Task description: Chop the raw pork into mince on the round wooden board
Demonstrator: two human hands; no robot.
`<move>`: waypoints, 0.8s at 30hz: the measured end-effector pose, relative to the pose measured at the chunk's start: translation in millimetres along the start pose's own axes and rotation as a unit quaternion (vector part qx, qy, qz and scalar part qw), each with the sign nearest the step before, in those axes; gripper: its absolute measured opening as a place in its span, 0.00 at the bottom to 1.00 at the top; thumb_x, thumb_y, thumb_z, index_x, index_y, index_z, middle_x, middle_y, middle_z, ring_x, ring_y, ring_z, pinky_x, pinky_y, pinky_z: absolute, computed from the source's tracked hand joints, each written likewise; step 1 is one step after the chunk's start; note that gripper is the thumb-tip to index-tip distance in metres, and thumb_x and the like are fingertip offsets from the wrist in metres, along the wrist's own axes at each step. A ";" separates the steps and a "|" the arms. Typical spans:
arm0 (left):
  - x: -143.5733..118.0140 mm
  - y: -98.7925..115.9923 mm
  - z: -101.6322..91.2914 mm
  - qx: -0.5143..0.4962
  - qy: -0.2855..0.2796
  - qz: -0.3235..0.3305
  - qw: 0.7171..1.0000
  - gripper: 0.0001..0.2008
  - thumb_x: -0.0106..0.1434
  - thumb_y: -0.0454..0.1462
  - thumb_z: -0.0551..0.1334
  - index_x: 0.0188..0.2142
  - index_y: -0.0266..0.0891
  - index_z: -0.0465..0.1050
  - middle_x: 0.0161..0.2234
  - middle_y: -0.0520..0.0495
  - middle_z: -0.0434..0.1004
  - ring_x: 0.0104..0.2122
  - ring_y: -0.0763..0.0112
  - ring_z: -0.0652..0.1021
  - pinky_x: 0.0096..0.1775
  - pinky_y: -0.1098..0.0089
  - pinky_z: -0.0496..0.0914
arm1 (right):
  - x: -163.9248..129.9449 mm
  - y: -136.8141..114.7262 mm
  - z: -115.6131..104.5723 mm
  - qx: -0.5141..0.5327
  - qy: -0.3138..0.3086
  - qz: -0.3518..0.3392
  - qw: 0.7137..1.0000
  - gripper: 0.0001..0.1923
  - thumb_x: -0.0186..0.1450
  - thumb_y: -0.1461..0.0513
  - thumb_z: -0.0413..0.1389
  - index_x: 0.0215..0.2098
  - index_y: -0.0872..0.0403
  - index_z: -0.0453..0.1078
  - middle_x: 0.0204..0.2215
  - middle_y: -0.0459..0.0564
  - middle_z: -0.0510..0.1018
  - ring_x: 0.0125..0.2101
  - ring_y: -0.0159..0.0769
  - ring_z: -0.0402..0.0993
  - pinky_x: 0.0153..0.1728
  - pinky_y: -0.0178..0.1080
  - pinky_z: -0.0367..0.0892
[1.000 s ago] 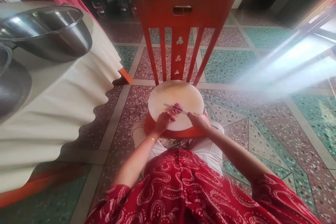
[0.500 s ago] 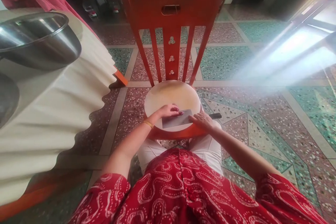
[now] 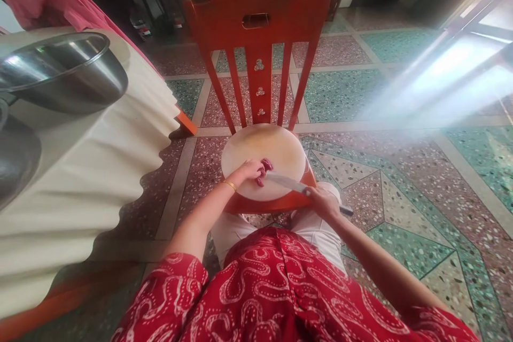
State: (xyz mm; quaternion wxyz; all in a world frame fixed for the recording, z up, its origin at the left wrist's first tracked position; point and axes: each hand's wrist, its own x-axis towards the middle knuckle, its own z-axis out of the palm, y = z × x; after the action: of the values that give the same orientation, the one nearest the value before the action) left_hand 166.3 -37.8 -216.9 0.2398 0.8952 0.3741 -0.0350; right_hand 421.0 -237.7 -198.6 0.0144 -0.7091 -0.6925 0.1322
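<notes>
A round pale chopping board (image 3: 276, 147) lies on the seat of a red wooden chair (image 3: 258, 21) in front of me. A small piece of red meat (image 3: 264, 168) sits on the board's near side. My left hand (image 3: 250, 171) presses on the meat, a gold bangle on its wrist. My right hand (image 3: 324, 200) grips the handle of a broad cleaver (image 3: 286, 181), whose blade points left toward the meat.
To the left stands a table under a cream cloth (image 3: 92, 160), with a steel bowl (image 3: 64, 72) and another steel vessel (image 3: 16, 155) at its edge. Patterned terrazzo floor (image 3: 380, 181) surrounds the chair. Bright glare fills the right side.
The cleaver lay flat on the board half a second ago, both hands on its blade. Now my right hand has drawn back to the handle and the meat shows under my left hand.
</notes>
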 end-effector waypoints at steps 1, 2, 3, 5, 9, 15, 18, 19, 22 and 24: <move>-0.7 -0.3 2.2 0.027 -0.003 0.007 1.000 0.08 0.56 0.32 0.61 0.32 0.44 0.77 0.38 0.50 0.79 0.41 0.67 0.77 0.45 0.71 0.68 | -0.6 -0.6 1.7 0.037 0.017 0.044 0.998 0.12 0.68 0.60 0.49 0.45 0.51 0.71 0.37 0.50 0.78 0.35 0.36 0.72 0.33 0.34 0.57; -2.8 -0.3 4.5 0.043 -0.005 0.003 0.999 0.07 0.56 0.33 0.62 0.33 0.44 0.77 0.38 0.50 0.79 0.41 0.66 0.77 0.45 0.70 0.68 | -0.3 -1.9 2.9 0.076 0.031 0.080 0.993 0.12 0.69 0.59 0.48 0.45 0.51 0.72 0.37 0.50 0.79 0.35 0.37 0.73 0.32 0.33 0.58; -6.4 -0.2 6.9 0.050 -0.009 -0.007 0.999 0.07 0.56 0.35 0.63 0.35 0.45 0.77 0.37 0.49 0.79 0.41 0.65 0.77 0.45 0.69 0.68 | 0.6 -4.0 3.6 0.113 0.039 0.105 0.987 0.13 0.69 0.58 0.47 0.45 0.51 0.72 0.37 0.50 0.79 0.35 0.37 0.73 0.32 0.33 0.58; -18.0 1.4 11.7 0.046 -0.012 -0.032 0.998 0.07 0.57 0.41 0.64 0.36 0.44 0.76 0.36 0.48 0.79 0.40 0.64 0.77 0.43 0.69 0.68 | 3.5 -9.6 3.2 0.171 0.042 0.132 0.975 0.15 0.69 0.56 0.46 0.43 0.51 0.72 0.34 0.50 0.79 0.34 0.37 0.73 0.31 0.32 0.59; -48.4 10.5 25.0 0.041 0.045 -0.036 0.998 0.14 0.57 0.47 0.65 0.39 0.43 0.76 0.36 0.46 0.78 0.39 0.62 0.77 0.41 0.68 0.68 | 9.2 -27.1 -4.1 0.202 -0.007 0.099 0.974 0.13 0.69 0.59 0.46 0.38 0.53 0.71 0.32 0.49 0.79 0.32 0.35 0.73 0.30 0.31 0.58; -66.2 11.6 52.3 0.032 0.189 -0.114 0.975 0.09 0.65 0.34 0.58 0.43 0.40 0.75 0.39 0.44 0.78 0.41 0.62 0.77 0.45 0.65 0.69 | 21.4 -61.9 -18.4 0.069 -0.122 0.020 0.990 0.13 0.71 0.60 0.44 0.36 0.53 0.70 0.30 0.49 0.78 0.29 0.34 0.71 0.28 0.33 0.53; -58.5 8.4 62.5 0.002 0.246 -0.189 0.951 0.13 0.64 0.31 0.57 0.48 0.34 0.71 0.42 0.39 0.77 0.42 0.61 0.77 0.44 0.64 0.70 | 30.0 -66.3 -25.4 0.017 -0.135 0.014 0.991 0.14 0.72 0.60 0.43 0.39 0.53 0.69 0.32 0.50 0.79 0.31 0.35 0.73 0.28 0.34 0.52; -55.0 8.7 65.0 -0.018 0.252 -0.190 0.949 0.14 0.63 0.31 0.58 0.48 0.34 0.71 0.42 0.39 0.77 0.41 0.62 0.77 0.45 0.65 0.70 | 32.6 -65.1 -28.2 0.002 -0.136 0.016 0.991 0.13 0.72 0.61 0.43 0.40 0.53 0.69 0.33 0.51 0.79 0.32 0.36 0.74 0.28 0.34 0.52; -47.0 11.6 69.1 -0.071 0.242 -0.114 0.961 0.11 0.64 0.32 0.58 0.45 0.37 0.74 0.41 0.43 0.78 0.40 0.66 0.77 0.46 0.67 0.70 | 37.4 -60.2 -37.4 -0.038 -0.136 0.027 0.990 0.12 0.71 0.62 0.43 0.43 0.53 0.68 0.36 0.53 0.79 0.34 0.37 0.75 0.27 0.34 0.52; -46.8 11.7 69.4 -0.077 0.259 -0.083 0.959 0.10 0.66 0.33 0.56 0.44 0.39 0.75 0.39 0.44 0.78 0.40 0.66 0.77 0.46 0.67 0.70 | 37.4 -60.8 -42.3 -0.052 -0.140 0.028 0.988 0.13 0.71 0.62 0.43 0.44 0.53 0.68 0.36 0.53 0.79 0.33 0.37 0.75 0.26 0.35 0.51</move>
State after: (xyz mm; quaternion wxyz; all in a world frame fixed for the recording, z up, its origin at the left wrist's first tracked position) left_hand 148.9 -107.0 -262.1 0.1996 0.8180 0.4982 0.2069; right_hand 370.6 -191.5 -151.7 -0.1228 -0.7023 -0.6737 0.1944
